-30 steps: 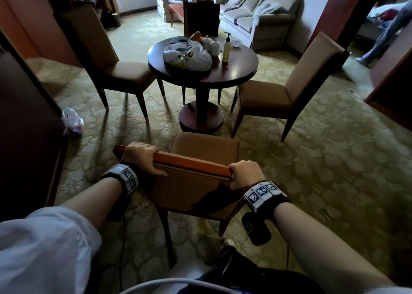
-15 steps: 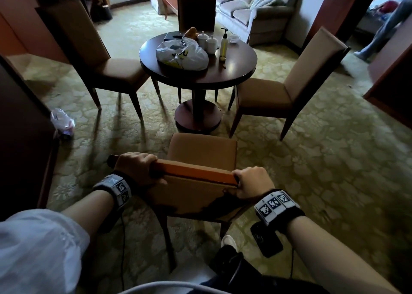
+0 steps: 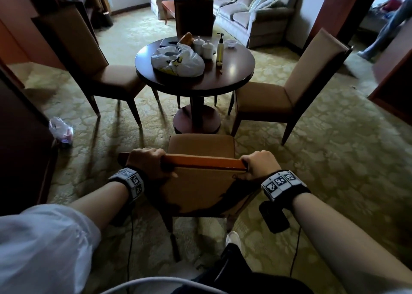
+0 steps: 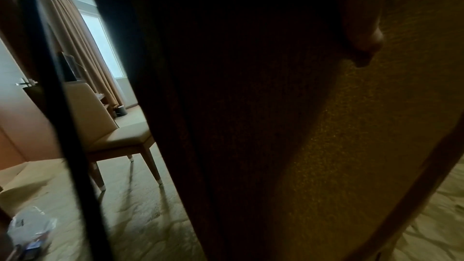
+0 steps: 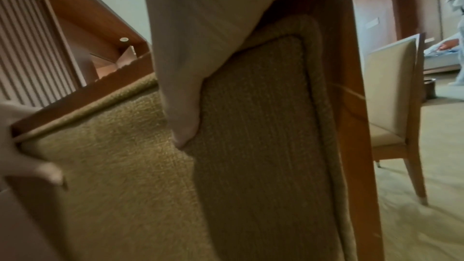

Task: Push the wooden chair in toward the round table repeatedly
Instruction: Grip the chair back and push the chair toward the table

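A wooden chair [image 3: 200, 144] with a tan padded seat and back stands in front of me, its seat facing the dark round table [image 3: 236, 71]. My left hand [image 3: 147, 162] grips the left end of the chair's top rail, my right hand [image 3: 259, 165] the right end. The seat's front edge sits close to the table's round base [image 3: 196, 120]. In the right wrist view my thumb [image 5: 185, 122] presses on the padded backrest [image 5: 251, 146]. The left wrist view is mostly dark chair back [image 4: 326, 146], with a fingertip [image 4: 364, 47] on it.
Two more chairs flank the table, one left [image 3: 111, 79] and one right [image 3: 267, 102]. On the table lie a plastic bag [image 3: 178, 62], white cups [image 3: 202, 46] and a pump bottle [image 3: 220, 48]. A small bag [image 3: 61, 130] lies on the carpet by a dark cabinet [image 3: 20, 149]. Sofas [image 3: 252, 10] stand behind.
The chair has slid forward toward the table with both hands still gripping its top rail; its seat now nearly reaches the table's base.
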### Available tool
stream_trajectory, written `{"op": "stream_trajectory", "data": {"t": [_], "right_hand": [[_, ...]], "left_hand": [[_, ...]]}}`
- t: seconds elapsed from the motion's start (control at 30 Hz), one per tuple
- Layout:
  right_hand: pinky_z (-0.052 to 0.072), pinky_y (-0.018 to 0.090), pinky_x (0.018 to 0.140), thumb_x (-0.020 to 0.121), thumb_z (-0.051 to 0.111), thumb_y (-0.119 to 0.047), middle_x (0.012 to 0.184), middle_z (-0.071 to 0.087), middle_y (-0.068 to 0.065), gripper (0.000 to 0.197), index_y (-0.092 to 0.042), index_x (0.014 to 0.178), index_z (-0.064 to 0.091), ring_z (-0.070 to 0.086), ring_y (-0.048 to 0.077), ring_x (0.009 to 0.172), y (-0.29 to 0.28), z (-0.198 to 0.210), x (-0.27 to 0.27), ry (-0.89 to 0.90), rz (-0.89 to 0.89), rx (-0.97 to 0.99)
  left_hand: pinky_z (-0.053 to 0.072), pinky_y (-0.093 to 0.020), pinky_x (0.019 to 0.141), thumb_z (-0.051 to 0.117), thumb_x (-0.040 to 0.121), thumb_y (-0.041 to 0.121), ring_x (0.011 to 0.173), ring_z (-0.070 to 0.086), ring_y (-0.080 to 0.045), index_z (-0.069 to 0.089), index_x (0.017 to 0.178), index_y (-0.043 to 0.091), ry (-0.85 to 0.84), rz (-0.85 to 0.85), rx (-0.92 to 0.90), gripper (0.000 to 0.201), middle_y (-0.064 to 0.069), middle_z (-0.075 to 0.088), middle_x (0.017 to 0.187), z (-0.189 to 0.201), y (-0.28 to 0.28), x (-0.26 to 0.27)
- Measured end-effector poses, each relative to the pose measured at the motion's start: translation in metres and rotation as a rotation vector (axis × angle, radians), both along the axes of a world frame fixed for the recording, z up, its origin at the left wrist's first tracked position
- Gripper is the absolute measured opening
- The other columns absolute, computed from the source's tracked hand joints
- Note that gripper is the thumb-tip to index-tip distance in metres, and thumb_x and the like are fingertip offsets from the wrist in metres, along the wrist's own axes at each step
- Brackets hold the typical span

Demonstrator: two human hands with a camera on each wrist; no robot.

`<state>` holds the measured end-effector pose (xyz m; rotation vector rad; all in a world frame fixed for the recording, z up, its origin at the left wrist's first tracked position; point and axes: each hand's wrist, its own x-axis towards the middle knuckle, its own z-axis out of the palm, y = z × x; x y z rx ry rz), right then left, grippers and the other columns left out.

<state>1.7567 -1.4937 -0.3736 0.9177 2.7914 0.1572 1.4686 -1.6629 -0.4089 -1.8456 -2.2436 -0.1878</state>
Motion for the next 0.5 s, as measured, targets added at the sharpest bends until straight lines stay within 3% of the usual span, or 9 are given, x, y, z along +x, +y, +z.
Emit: {"op": "stream_trajectory", "data": {"t": [0.1,0.27,0.33,0.5], "right_hand": [[0.046,0.028,0.074,0.078,0.061,-0.066,0.099,0.07,0.001,0.05,-0.026,0.107,0.065,0.066,0.024,0.093,0.02,0.004,0.007,-0.008,-0.026,-0.016],[0.046,0.029,0.076,0.083,0.064,-0.055,0.103,0.069,0.004,0.044,-0.022,0.111,0.065,0.065,0.025,0.097,0.049,0.011,0.019,-0.072,-0.045,-0.013],[0.048,0.031,0.08,0.083,0.063,-0.053,0.105,0.069,0.003,0.043,-0.023,0.115,0.064,0.065,0.024,0.097,0.054,0.009,0.025,-0.088,-0.034,-0.012],[0.046,0.029,0.076,0.082,0.058,-0.061,0.101,0.069,0.002,0.046,-0.025,0.111,0.063,0.065,0.023,0.094,0.051,-0.004,0.038,-0.076,0.027,-0.007]], "left_hand": [[0.048,-0.025,0.047,0.014,0.062,0.097,0.045,0.062,-0.021,0.065,0.065,0.018,0.005,0.03,-0.013,0.094,0.002,0.063,0.054,0.002,0.014,0.016],[0.049,-0.029,0.059,0.043,0.057,0.094,0.062,0.066,-0.021,0.063,0.079,0.02,0.041,0.077,-0.054,0.08,0.002,0.068,0.071,-0.003,0.038,0.046],[0.049,-0.028,0.059,0.048,0.057,0.092,0.061,0.066,-0.021,0.064,0.079,0.02,0.027,0.096,-0.069,0.077,0.003,0.068,0.07,-0.006,0.042,0.055],[0.048,-0.023,0.046,0.019,0.061,0.096,0.044,0.061,-0.019,0.065,0.065,0.021,-0.065,0.169,-0.099,0.088,0.005,0.064,0.055,-0.011,0.034,0.066]]}}
